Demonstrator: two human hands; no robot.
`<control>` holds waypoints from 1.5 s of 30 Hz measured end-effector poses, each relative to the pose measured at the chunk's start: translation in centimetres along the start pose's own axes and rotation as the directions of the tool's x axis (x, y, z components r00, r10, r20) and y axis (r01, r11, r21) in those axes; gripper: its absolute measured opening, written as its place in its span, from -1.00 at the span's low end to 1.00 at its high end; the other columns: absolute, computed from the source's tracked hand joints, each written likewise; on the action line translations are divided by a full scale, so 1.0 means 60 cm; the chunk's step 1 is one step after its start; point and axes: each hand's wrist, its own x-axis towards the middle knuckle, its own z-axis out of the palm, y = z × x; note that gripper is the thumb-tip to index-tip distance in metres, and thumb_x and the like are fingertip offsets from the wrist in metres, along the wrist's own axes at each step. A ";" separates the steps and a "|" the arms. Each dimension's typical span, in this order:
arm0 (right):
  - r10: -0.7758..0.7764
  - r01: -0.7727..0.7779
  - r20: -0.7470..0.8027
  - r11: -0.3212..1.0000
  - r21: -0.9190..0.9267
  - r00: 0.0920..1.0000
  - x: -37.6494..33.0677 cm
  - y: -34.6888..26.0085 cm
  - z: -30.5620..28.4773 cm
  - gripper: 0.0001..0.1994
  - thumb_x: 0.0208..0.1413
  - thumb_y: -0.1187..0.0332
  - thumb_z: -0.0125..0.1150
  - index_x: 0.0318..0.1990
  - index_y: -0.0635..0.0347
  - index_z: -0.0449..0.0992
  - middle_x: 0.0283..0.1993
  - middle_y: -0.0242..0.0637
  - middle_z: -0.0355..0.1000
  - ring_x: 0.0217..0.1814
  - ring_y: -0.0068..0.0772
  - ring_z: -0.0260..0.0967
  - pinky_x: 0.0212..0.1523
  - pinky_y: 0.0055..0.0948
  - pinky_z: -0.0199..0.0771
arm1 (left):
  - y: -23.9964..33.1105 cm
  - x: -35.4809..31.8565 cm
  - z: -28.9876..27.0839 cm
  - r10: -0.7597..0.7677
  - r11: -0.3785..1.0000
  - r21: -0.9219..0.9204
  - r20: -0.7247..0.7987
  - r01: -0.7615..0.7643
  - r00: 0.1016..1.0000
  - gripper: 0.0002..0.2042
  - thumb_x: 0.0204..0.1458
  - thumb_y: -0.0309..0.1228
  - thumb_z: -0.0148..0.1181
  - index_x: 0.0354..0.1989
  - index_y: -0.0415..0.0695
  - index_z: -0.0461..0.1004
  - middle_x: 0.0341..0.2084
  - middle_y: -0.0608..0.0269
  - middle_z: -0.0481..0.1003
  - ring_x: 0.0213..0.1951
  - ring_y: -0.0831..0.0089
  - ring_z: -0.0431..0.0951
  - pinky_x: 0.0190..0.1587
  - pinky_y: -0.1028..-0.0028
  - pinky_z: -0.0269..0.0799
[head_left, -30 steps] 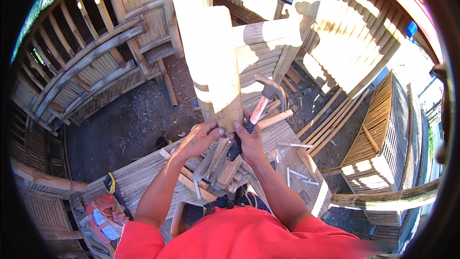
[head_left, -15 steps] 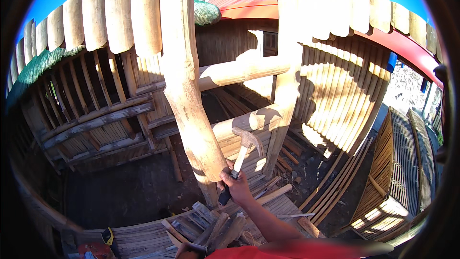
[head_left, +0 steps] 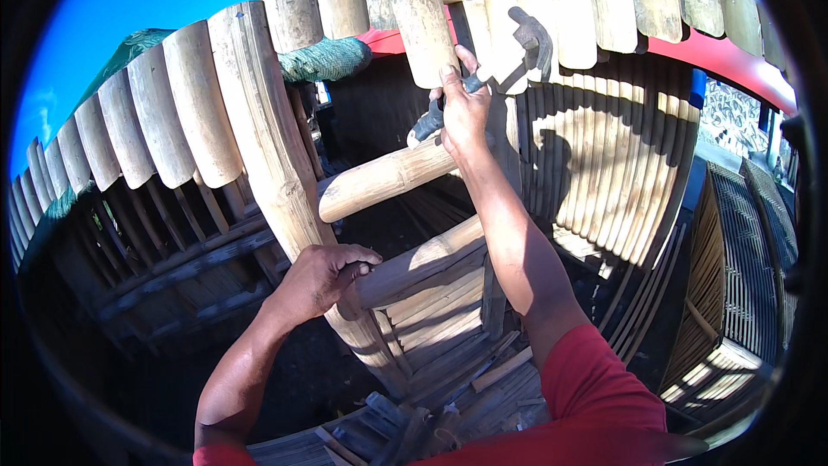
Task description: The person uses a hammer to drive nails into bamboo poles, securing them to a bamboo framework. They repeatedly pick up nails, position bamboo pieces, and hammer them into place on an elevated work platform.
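My right hand (head_left: 467,110) is raised, closed round a claw hammer (head_left: 535,41) with a pale shaft and dark grip. The same hand also grips the lower end of a split bamboo piece (head_left: 421,22), which stands up against the hanging bamboo row. Lower down, my left hand (head_left: 321,281) is closed, thumb and fingers drawn together, in front of a thick bamboo post (head_left: 274,164). Whatever lies between those fingers, if anything, is hidden. Two bamboo rails, an upper rail (head_left: 388,179) and a lower rail (head_left: 423,266), run right from the post.
Rows of split bamboo (head_left: 185,108) hang along the top on both sides. A slatted bamboo wall (head_left: 604,155) stands at the right, with bamboo panels (head_left: 733,250) leaning beyond it. Wood offcuts (head_left: 384,423) lie below my arms. Green netting (head_left: 323,60) hangs behind the post.
My right hand has risen with the hammer and the split bamboo piece, from low by the post to the hanging row. My left hand has come into view by the post.
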 end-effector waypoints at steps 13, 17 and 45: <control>-0.044 0.059 -0.112 0.988 0.142 0.993 0.223 0.065 0.050 -0.60 0.23 0.51 0.28 0.21 0.34 0.43 -0.18 -0.32 0.51 -0.31 -0.61 0.44 -0.32 -0.58 0.42 | 0.061 0.495 -0.227 0.678 0.578 0.778 -0.288 -0.248 0.676 -0.79 0.25 -0.51 0.11 -0.01 -0.03 0.60 -0.12 0.07 0.57 -0.14 0.12 0.67 -0.12 0.25 0.59; 0.009 -0.001 -0.087 0.996 0.091 0.996 0.223 0.059 0.044 -0.61 0.22 0.56 0.20 0.21 0.35 0.45 -0.27 -0.34 0.49 -0.46 -0.65 0.32 -0.46 -0.54 0.32 | 0.070 0.600 -0.243 0.662 0.492 0.855 -0.246 -0.163 0.708 -0.76 0.25 -0.37 0.14 0.06 -0.01 0.57 -0.10 0.08 0.61 -0.10 0.11 0.66 -0.11 0.19 0.60; 0.018 -0.015 -0.019 0.991 0.129 1.000 0.217 0.055 0.031 -0.53 0.19 0.53 0.20 0.28 0.28 0.41 -0.26 -0.38 0.48 -0.46 -0.66 0.34 -0.46 -0.56 0.37 | 0.079 0.660 -0.195 0.451 0.471 0.881 -0.195 -0.046 0.871 -0.70 0.22 -0.20 0.05 0.02 0.00 0.57 0.14 0.18 0.51 0.32 0.30 0.37 0.47 -0.14 -0.16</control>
